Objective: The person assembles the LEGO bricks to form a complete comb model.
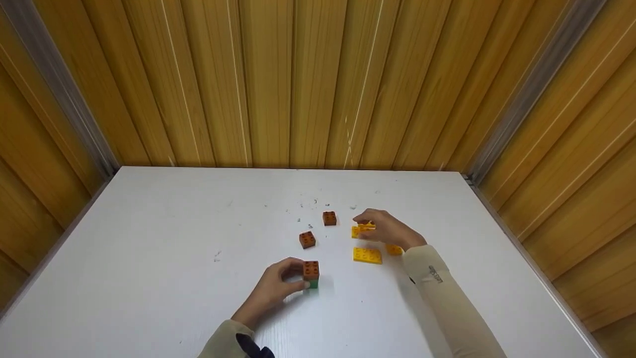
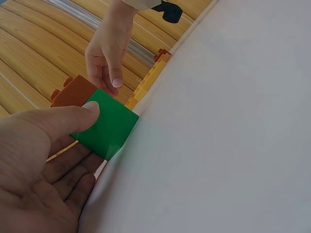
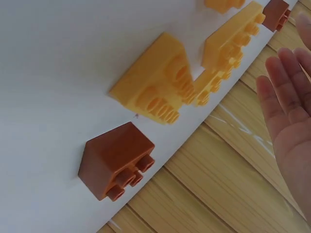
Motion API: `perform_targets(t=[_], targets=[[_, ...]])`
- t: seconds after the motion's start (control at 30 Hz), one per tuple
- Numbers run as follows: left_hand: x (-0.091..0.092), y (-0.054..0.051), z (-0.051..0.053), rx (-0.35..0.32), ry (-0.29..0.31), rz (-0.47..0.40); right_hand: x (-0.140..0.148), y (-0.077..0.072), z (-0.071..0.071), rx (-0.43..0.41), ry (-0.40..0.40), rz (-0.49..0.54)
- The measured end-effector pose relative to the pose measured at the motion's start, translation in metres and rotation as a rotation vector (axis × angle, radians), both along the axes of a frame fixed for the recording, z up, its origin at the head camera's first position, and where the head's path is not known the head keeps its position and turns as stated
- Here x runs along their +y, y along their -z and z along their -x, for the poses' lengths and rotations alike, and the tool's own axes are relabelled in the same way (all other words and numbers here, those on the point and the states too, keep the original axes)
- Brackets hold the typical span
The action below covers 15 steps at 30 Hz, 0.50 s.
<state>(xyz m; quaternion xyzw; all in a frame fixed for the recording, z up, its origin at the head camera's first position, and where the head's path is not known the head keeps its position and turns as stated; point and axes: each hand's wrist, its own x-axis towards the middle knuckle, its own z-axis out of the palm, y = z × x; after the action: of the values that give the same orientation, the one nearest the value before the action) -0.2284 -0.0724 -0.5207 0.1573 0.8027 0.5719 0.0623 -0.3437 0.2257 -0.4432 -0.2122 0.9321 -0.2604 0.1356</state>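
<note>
My left hand [image 1: 273, 283] grips a small stack made of a brown brick [image 1: 311, 269] on top of a green brick [image 1: 312, 284]. In the left wrist view the thumb lies across the side of the green brick [image 2: 109, 124]. My right hand [image 1: 387, 228] hovers over a yellow brick [image 1: 355, 232], which its fingers partly cover in the head view. Seen from the right wrist, that hand [image 3: 291, 107] has straight, spread fingers with nothing between them. A flat yellow brick [image 1: 367, 255] lies just in front of it, and another yellow brick [image 1: 394, 249] sits under the wrist.
Two loose brown bricks, one nearer [image 1: 307, 239] and one farther back [image 1: 329, 218], lie between the hands. All stand on a white table [image 1: 174, 223] with scuff marks, enclosed by wood-patterned walls [image 1: 268, 84] at the back and sides.
</note>
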Motion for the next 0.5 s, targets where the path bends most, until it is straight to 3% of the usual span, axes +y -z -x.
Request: perform_targets(t=[0.23, 0.5], targets=[[0.001, 0.001, 0.001, -0.002, -0.008, 0.015, 0.003, 0.007, 0.006, -0.009, 0.038, -0.055], [0.000, 0.001, 0.001, -0.027, -0.013, 0.014, 0.005, 0.011, 0.009, -0.046, 0.067, -0.042]])
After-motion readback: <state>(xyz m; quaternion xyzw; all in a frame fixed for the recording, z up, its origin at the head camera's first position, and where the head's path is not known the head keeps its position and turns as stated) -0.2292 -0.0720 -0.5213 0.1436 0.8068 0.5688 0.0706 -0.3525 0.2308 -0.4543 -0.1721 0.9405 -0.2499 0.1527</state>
